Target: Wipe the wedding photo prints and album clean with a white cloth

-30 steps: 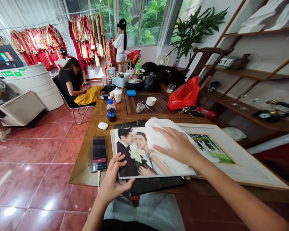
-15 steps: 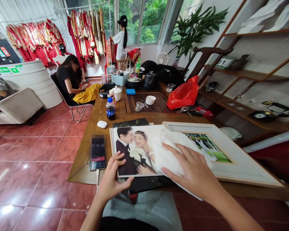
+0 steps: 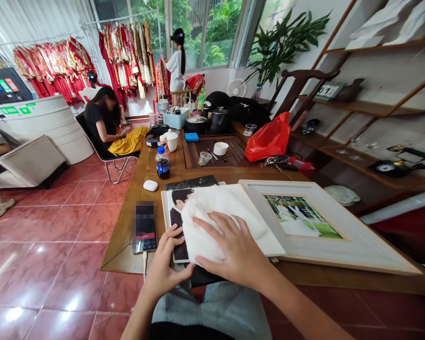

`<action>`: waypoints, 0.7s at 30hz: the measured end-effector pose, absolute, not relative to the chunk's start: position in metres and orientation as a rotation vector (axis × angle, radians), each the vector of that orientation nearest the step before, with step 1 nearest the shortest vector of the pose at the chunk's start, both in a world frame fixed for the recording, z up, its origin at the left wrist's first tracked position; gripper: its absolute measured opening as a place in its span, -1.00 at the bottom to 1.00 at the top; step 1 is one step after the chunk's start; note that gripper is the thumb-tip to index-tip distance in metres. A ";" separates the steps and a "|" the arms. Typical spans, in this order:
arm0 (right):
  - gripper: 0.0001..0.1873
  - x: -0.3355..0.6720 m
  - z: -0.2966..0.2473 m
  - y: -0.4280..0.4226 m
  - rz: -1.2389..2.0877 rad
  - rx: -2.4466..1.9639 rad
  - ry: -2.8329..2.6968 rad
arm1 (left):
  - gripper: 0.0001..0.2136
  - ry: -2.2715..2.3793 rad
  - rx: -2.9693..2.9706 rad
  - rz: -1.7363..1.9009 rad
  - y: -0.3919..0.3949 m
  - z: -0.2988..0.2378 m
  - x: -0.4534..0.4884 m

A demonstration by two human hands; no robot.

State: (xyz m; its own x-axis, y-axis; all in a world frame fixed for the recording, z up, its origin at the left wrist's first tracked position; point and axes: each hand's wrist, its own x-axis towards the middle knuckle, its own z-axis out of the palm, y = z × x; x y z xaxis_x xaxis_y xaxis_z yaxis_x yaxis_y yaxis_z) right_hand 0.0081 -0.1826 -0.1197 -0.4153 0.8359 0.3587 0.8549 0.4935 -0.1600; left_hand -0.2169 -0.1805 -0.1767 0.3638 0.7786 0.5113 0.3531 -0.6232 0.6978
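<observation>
Head view: white cloth (image 3: 199, 242) over a photo print (image 3: 177, 220)

Right hand (image 3: 233, 248) spreads over the cloth; left hand (image 3: 165, 264), thumb wide, touches the print's left edge, apparently against slipping. The print lies left of a framed picture (image 3: 302, 216).

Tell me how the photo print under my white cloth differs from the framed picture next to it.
The photo print is mostly covered by the white cloth; the framed picture has its image uncovered. The photo print shows no frame, while the framed picture has a wide white border and pale rim. Your left hand touches the photo print; neither hand touches the framed picture. Both lie face up.
</observation>
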 end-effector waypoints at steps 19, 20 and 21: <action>-0.34 0.070 -0.126 -0.174 -0.222 -1.727 -2.178 | -0.57 0.982 2.152 1.163 -0.181 -0.177 -0.215; -0.34 0.065 -0.125 -0.172 -0.215 -1.716 -2.191 | -0.58 0.980 2.151 1.165 -0.181 -0.177 -0.215; -0.33 0.058 -0.123 -0.170 -0.203 -1.699 -2.206 | -0.58 0.978 2.150 1.167 -0.181 -0.176 -0.215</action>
State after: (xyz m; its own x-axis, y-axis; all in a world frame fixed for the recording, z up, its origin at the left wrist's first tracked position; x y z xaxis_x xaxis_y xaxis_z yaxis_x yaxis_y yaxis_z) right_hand 0.0584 -0.1702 -0.1230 -0.2213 0.9076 0.3567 0.9575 0.2715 -0.0969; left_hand -0.2154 -0.1811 -0.1762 0.3738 0.7829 0.4973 0.3528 -0.6159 0.7044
